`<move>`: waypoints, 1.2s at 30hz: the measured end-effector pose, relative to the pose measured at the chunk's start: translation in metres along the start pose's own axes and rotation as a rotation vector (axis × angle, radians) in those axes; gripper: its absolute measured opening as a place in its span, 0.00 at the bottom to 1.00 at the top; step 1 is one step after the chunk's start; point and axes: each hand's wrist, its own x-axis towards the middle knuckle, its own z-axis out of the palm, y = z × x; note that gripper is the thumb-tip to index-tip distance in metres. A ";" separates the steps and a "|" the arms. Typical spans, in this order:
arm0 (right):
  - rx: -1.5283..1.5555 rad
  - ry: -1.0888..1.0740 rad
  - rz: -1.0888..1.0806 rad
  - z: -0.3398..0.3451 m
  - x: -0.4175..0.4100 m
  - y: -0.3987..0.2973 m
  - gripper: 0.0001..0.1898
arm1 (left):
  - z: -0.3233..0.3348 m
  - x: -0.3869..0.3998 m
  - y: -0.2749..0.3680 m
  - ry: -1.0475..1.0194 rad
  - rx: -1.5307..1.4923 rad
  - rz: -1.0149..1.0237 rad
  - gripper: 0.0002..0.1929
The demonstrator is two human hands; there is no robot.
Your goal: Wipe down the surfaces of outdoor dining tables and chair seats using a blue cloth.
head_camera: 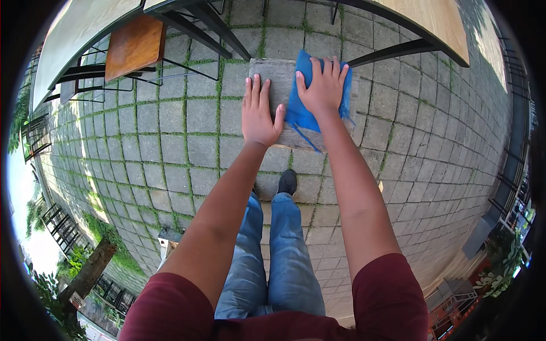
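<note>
A weathered wooden stool seat (273, 70) stands in front of me, its grey top partly covered. Across its right side lies a blue cloth (305, 111) with a frayed edge and a loose strip hanging toward me. My right hand (323, 87) rests flat on this cloth, palm down with fingers spread. On the bare left edge of the seat, my left hand (261, 111) lies palm down, fingers pointing away and thumb apart. Nothing is held in it. The stool's legs are hidden beneath the seat.
Wood-topped tables with black metal legs (392, 51) stand just beyond the stool. A chair with an orange-brown wooden seat (135, 47) is at the far left. Grey paving slabs (200, 115) with grassy joints surround my shoe (287, 182). A tree trunk (91, 266) leans at the lower left.
</note>
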 end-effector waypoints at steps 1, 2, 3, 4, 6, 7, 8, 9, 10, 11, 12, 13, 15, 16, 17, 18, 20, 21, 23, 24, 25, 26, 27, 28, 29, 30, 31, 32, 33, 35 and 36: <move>0.000 -0.003 -0.008 0.003 0.002 -0.015 0.30 | -0.001 0.001 -0.003 0.024 -0.123 0.010 0.38; 0.009 -0.033 0.001 0.007 0.004 -0.030 0.30 | -0.003 -0.002 -0.004 0.028 -0.123 0.004 0.38; 0.015 -0.061 0.013 0.012 0.006 -0.045 0.30 | -0.005 -0.004 -0.001 0.072 -0.270 -0.057 0.38; 0.032 -0.066 0.000 0.016 0.009 -0.062 0.31 | -0.005 -0.005 0.001 0.116 -0.418 -0.117 0.39; 0.080 -0.058 -0.038 0.026 0.013 -0.093 0.32 | -0.005 -0.005 -0.002 0.156 -0.417 -0.097 0.39; 0.101 -0.076 -0.048 0.029 0.015 -0.105 0.32 | -0.003 -0.007 -0.006 0.193 -0.414 -0.079 0.39; 0.099 -0.077 -0.047 0.031 0.017 -0.112 0.32 | -0.001 -0.007 -0.011 0.192 -0.416 -0.080 0.39; 0.143 -0.072 -0.077 0.033 0.019 -0.119 0.32 | 0.001 -0.007 -0.018 0.262 -0.442 -0.126 0.39; 0.186 -0.067 -0.107 0.034 0.020 -0.125 0.31 | 0.004 -0.007 -0.024 0.333 -0.469 -0.171 0.38; 0.197 -0.080 -0.104 0.034 0.020 -0.131 0.30 | 0.006 -0.009 -0.028 0.384 -0.508 -0.276 0.32; 0.194 -0.078 -0.102 0.034 0.017 -0.132 0.30 | 0.008 -0.013 -0.032 0.383 -0.511 -0.275 0.32; 0.199 -0.050 -0.085 0.033 0.010 -0.135 0.31 | 0.007 -0.018 -0.038 0.392 -0.577 -0.445 0.29; 0.244 -0.086 -0.052 0.031 -0.009 -0.137 0.33 | 0.002 -0.028 -0.046 0.419 -0.627 -0.640 0.27; 0.249 -0.097 -0.042 0.027 -0.023 -0.138 0.34 | -0.004 -0.033 -0.051 0.412 -0.632 -0.640 0.27; 0.255 -0.109 -0.031 0.023 -0.039 -0.141 0.34 | -0.012 -0.038 -0.058 0.389 -0.631 -0.606 0.27; 0.226 -0.143 -0.024 0.017 -0.055 -0.147 0.35 | -0.019 -0.038 -0.061 0.368 -0.626 -0.569 0.27; 0.206 -0.249 0.015 0.008 -0.089 -0.159 0.37 | -0.027 -0.031 -0.056 0.453 -0.661 -0.577 0.21; 0.197 -0.289 0.009 0.003 -0.106 -0.159 0.36 | -0.029 -0.028 -0.056 0.405 -0.606 -0.534 0.21; 0.210 -0.273 -0.031 0.000 -0.132 -0.153 0.35 | -0.028 -0.019 -0.049 0.345 -0.555 -0.489 0.20; 0.232 -0.260 -0.080 -0.004 -0.140 -0.152 0.35 | -0.030 -0.013 -0.046 0.302 -0.502 -0.422 0.20; 0.238 -0.322 -0.135 -0.007 -0.147 -0.145 0.34 | -0.031 -0.006 -0.043 0.259 -0.451 -0.355 0.21; 0.241 -0.322 -0.125 -0.010 -0.153 -0.138 0.34 | -0.031 0.000 -0.039 0.215 -0.401 -0.287 0.21; 0.283 -0.322 -0.171 -0.014 -0.156 -0.132 0.34 | -0.028 0.003 -0.037 0.206 -0.400 -0.283 0.21; 0.324 -0.322 -0.217 -0.018 -0.159 -0.123 0.35 | -0.026 0.006 -0.034 0.222 -0.449 -0.340 0.21; 0.325 -0.321 -0.207 -0.022 -0.161 -0.111 0.35 | -0.023 0.008 -0.031 0.237 -0.498 -0.399 0.20; 0.308 -0.323 -0.239 -0.027 -0.165 -0.091 0.35 | -0.017 0.009 -0.025 0.227 -0.509 -0.394 0.20; 0.302 -0.326 -0.276 -0.033 -0.167 -0.075 0.36 | -0.015 0.009 -0.025 0.185 -0.406 -0.406 0.21; 0.224 -0.353 -0.282 -0.040 -0.170 -0.055 0.38 | -0.012 0.008 -0.024 0.144 -0.303 -0.418 0.21; 0.192 -0.358 -0.280 -0.049 -0.169 -0.035 0.39 | -0.005 0.004 -0.026 0.141 -0.304 -0.413 0.21; 0.173 -0.380 -0.261 -0.060 -0.166 0.004 0.40 | 0.013 -0.008 -0.037 0.159 -0.133 -0.354 0.23; 0.152 -0.397 -0.264 -0.066 -0.167 0.025 0.40 | 0.015 -0.011 -0.034 0.155 -0.138 -0.354 0.23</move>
